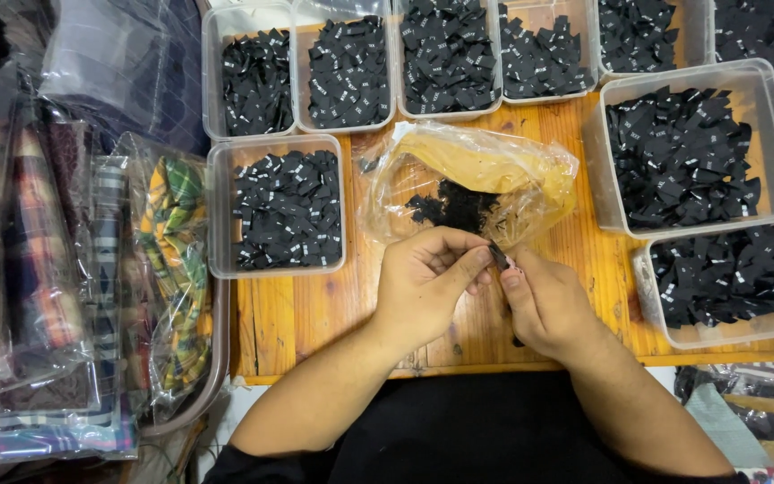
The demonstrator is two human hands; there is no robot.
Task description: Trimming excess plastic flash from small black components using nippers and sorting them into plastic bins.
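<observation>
Both forearms are reaching up from the bottom edge over a dark lap, and the two hands are meeting above the wooden board [315, 314]. Left hand [423, 282] is curling its fingers inward, thumb and forefinger pressing against a small black fabric label [500, 257]; right hand [544, 300] is pinching the same label from the other side, so both are closing on it together. That label is sitting just below a crinkled clear plastic bag [477, 175], which is holding a yellowish sheet and a little heap of the same black labels. Clear plastic tubs are surrounding the bag: one [277, 206] lying to its left, a row running along the top [445, 58], and two larger ones [696, 148] standing to its right, all filled with black labels. Bagged plaid fabrics [172, 260] are piling up at far left.
</observation>
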